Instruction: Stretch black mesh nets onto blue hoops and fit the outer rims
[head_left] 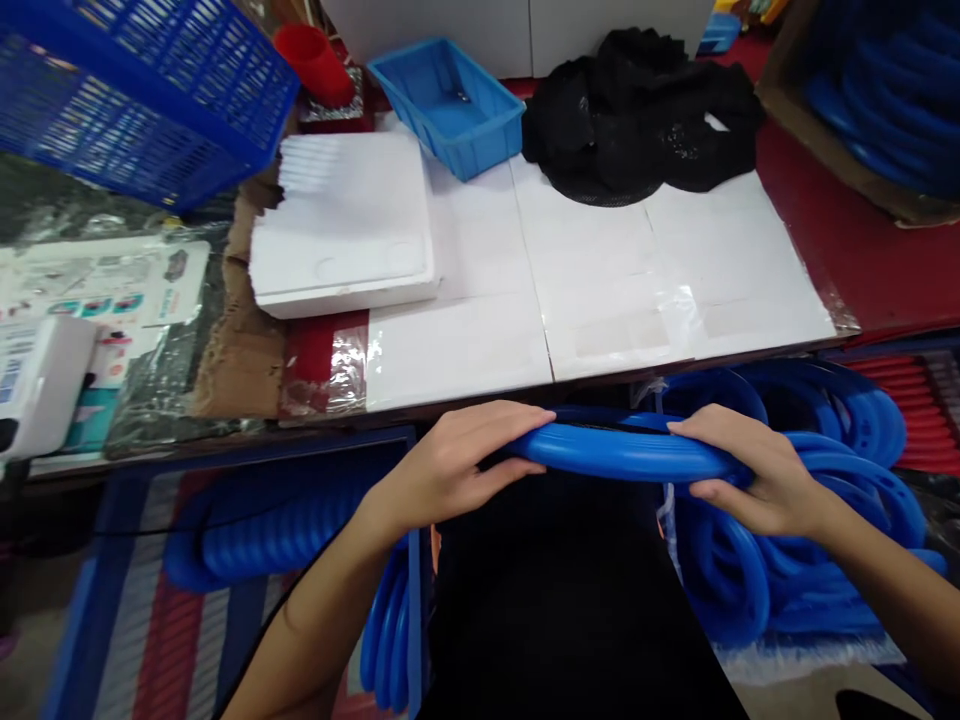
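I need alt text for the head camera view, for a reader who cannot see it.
Two bare hands, left hand and right hand, grip a curved blue plastic piece at the edge of a white-covered table. More blue rings are piled at right; a small blue tray and black cloth lie behind.

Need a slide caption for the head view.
Left hand and right hand grip a curved blue plastic ring segment below a white-papered table.

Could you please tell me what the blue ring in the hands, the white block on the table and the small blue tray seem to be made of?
The blue ring, gripped by the left hand and the right hand, looks like smooth moulded plastic with a soft sheen. The white block looks like matte foam, probably polystyrene, with moulded dimples. The small blue tray looks like thin, glossy rigid plastic.
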